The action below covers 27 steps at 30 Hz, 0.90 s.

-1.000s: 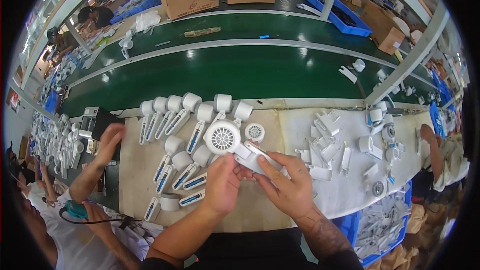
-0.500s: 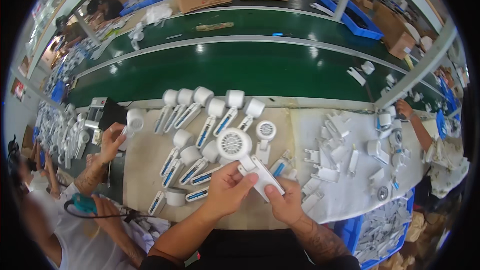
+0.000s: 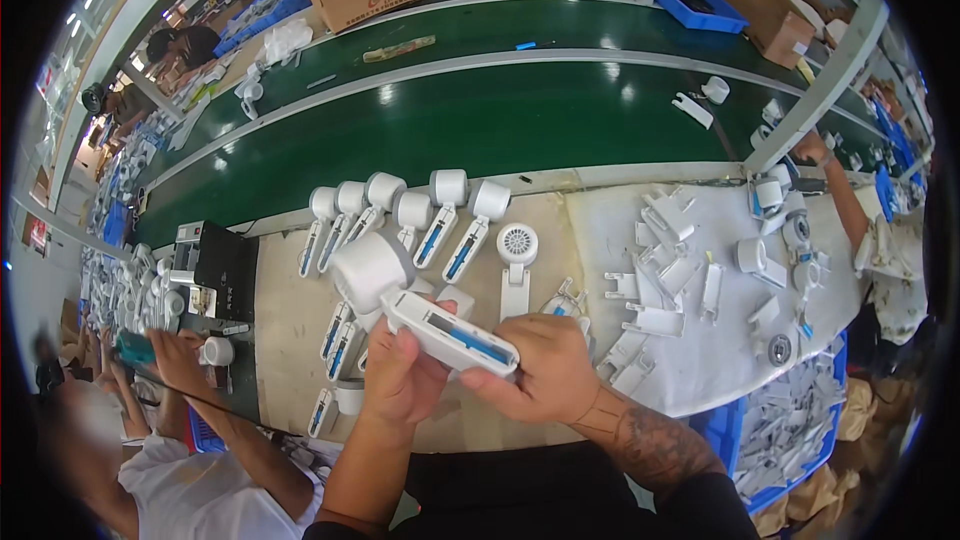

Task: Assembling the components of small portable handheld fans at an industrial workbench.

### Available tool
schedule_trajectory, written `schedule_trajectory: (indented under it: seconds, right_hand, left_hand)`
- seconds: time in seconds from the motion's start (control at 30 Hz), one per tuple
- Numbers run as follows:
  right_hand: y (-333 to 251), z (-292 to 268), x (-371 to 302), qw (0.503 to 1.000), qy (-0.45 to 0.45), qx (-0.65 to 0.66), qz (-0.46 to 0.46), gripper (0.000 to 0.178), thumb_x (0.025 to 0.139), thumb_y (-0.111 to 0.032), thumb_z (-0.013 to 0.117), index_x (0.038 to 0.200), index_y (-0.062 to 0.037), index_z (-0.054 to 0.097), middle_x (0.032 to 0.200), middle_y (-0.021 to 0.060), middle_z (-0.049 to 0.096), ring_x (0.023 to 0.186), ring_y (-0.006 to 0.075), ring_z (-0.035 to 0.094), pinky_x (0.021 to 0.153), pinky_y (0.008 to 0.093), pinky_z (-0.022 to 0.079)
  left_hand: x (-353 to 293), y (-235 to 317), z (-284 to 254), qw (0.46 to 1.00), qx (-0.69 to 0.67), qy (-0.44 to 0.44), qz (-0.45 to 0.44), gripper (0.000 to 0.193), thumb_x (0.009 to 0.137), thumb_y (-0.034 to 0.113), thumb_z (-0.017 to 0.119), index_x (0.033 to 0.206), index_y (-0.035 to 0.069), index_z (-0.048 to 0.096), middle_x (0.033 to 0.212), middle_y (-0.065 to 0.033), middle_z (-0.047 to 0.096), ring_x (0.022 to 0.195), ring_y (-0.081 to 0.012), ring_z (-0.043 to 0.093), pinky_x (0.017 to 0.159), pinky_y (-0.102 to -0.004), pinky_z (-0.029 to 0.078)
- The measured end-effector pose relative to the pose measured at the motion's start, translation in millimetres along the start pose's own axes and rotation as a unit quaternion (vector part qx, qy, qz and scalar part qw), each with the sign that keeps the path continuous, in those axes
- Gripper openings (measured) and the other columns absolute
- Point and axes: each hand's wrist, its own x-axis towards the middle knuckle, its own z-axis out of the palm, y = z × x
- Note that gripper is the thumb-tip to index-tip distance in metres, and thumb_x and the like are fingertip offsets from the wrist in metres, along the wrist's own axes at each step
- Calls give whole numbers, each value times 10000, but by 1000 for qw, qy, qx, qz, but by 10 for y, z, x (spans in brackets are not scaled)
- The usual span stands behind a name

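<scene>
Both my hands hold one white handheld fan (image 3: 440, 330) above the table. My left hand (image 3: 405, 375) is closed round the handle near the round head, and my right hand (image 3: 540, 365) grips the handle's lower end. A slot in the handle's upper face shows a blue strip inside. Beyond my hands stand several similar white fan units (image 3: 437, 220) in rows, with blue strips in their handles. One fan with its round grille (image 3: 517, 243) facing up lies just past my right hand. A clear and white part (image 3: 565, 300) lies beside it.
White plastic handle shells (image 3: 655, 315) lie scattered on a pale sheet at right, above a blue crate (image 3: 790, 430) of similar parts. Beyond runs a green conveyor belt (image 3: 450, 120). At left a co-worker holds a teal tool (image 3: 135, 348) near a black box (image 3: 225, 275). Another person's arm (image 3: 845, 195) reaches in at right.
My hands have turned the fan over, from grille facing up to the blue-strip side showing. The co-worker at left has lowered a fan and raised the teal tool. My view has shifted slightly.
</scene>
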Motion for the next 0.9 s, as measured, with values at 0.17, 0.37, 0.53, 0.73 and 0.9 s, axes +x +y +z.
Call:
schedule_trajectory:
  seconds: [0.17,0.37,0.53,0.73,0.9]
  right_hand:
    - [-101,-60,125,999,35,10,-19,341,789,-321,789,694,-50,603,578,74,542,483,265,544,448,350,420]
    - [-69,-58,121,998,43,31,-29,330,823,-298,767,689,-37,616,562,93,525,472,270,531,444,349,406]
    - [-63,64,-59,981,5,156,115,300,907,-214,658,692,-11,608,572,115,539,475,227,537,443,346,386]
    - [182,-13,-232,978,-150,53,132,427,933,-380,635,686,-31,630,588,121,608,524,320,589,521,424,456]
    - [405,-699,-505,972,-101,-166,131,384,804,-462,722,795,-86,641,673,79,612,630,292,614,605,413,452]
  left_hand:
    - [31,88,114,999,-24,-30,36,483,937,244,668,1303,3,464,1264,-166,606,1151,-387,616,984,-528,527]
    - [67,81,179,998,49,2,48,408,984,276,596,1270,0,504,1194,-141,642,1054,-302,661,933,-440,538]
    - [37,3,193,989,118,44,74,373,974,220,615,1223,-50,547,1143,-186,658,1038,-266,668,917,-415,552]
    - [117,415,-191,912,363,158,109,208,878,30,693,1083,33,661,951,-12,693,799,-76,634,727,-229,515]
    - [-37,1595,-892,558,803,210,11,215,795,93,758,959,-25,685,726,-78,690,650,-103,634,585,-267,470]
